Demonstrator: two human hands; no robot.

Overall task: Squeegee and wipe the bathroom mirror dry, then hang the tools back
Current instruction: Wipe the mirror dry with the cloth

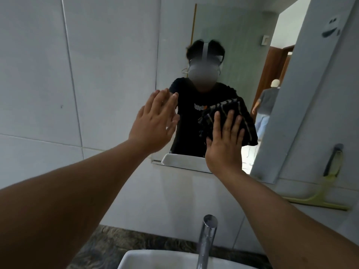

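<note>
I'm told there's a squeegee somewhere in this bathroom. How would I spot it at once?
Start at the mirror above the basin and look past its right edge to the grey wall. The squeegee hangs there, lower right of the mirror, dark handle up and long blade across the bottom. It is the only pale yellow-green thing there; the dark striped cloth is under the right hand.

Print on reflected black shirt point(200, 108): blurred, unreadable.

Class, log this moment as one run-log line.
wiping | right hand presses cloth on mirror | left hand flat, open | squeegee hung
</note>
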